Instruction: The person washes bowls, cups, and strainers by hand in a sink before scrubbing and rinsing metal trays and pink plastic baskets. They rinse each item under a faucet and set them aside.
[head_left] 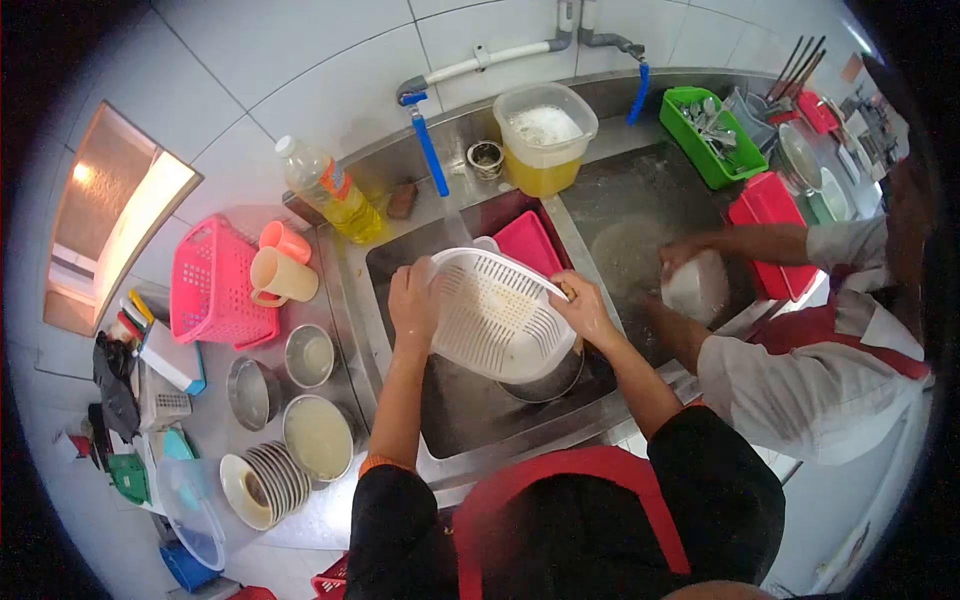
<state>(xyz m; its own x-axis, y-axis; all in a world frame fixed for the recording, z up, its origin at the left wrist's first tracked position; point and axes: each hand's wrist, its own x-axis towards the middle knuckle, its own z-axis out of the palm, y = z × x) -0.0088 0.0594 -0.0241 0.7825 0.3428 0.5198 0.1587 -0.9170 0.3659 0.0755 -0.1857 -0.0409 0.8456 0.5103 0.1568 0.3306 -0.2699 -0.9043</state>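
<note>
A white plastic colander (500, 315) with slotted sides is tilted over the left sink basin (455, 425). My left hand (412, 300) is closed on its left rim. On the opposite rim, my right hand (587, 312) grips with the fingers bent round the edge; a small brownish-yellow bit shows at those fingers, too small to name. Behind the colander lies a pink-red plastic container (528, 243) in the basin. A round metal bowl (545, 383) is partly hidden beneath it. Water runs from the blue-handled tap (428, 145) just behind.
At right, a co-worker's hands (680, 262) hold a whitish bowl (697, 287) over the second basin. A tub of yellow liquid (543, 172) and an oil-like yellow bottle (335, 195) stand behind. Stacked plates (262, 487), metal bowls and a pink basket (215, 285) fill the left counter.
</note>
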